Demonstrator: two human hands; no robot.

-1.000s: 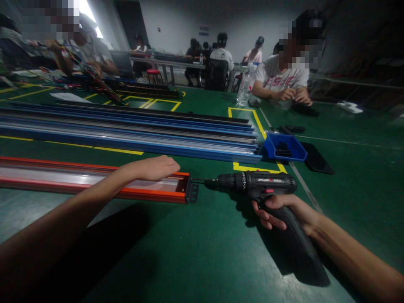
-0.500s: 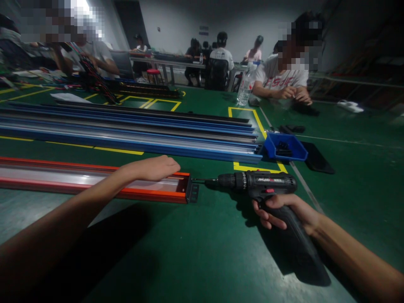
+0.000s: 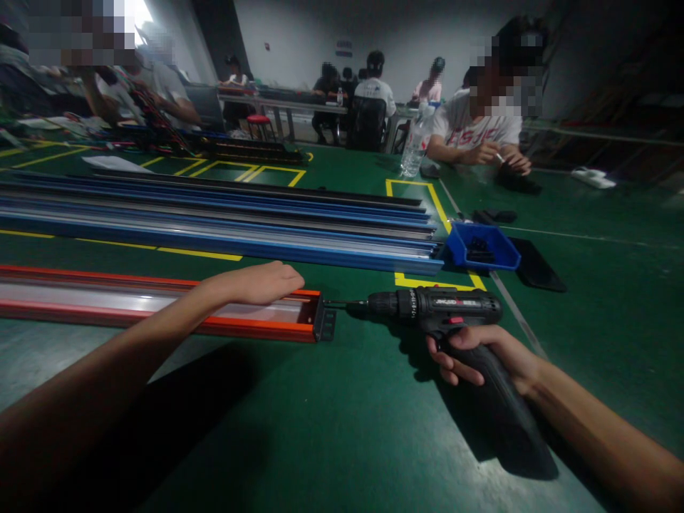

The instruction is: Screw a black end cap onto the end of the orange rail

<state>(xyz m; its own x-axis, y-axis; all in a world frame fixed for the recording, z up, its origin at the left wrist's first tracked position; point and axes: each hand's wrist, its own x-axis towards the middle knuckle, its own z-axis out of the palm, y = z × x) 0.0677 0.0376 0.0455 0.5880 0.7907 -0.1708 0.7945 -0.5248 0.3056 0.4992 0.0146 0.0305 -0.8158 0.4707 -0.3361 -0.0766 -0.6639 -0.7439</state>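
A long orange metal rail (image 3: pixel 278 329) with a pale inner channel lies on the green table. My left hand (image 3: pixel 261 283) grips it near its right end, with the fingertips curled over the far edge and partly hidden. Fixed across that end is a black end plate (image 3: pixel 328 324) with slots. My right hand (image 3: pixel 464 356) is wrapped round the handle of a black cordless drill (image 3: pixel 449 306), one finger by the trigger. The long thin driver bit (image 3: pixel 345 305) points left, and its tip meets the end plate near the rail's far corner.
Beyond the orange rail lies a row of blue and black rails (image 3: pixel 299 231). At their right ends stands a blue bin (image 3: pixel 484 246) with small black parts, beside a dark flat slab (image 3: pixel 534 263). A water bottle (image 3: pixel 414 146) stands farther back; a co-worker (image 3: pixel 475 135) sits across the table.
My hands, the drill and the orange rail keep nearly the same position. The co-worker across the table has shifted their hands slightly, and a small white stick shows in them.
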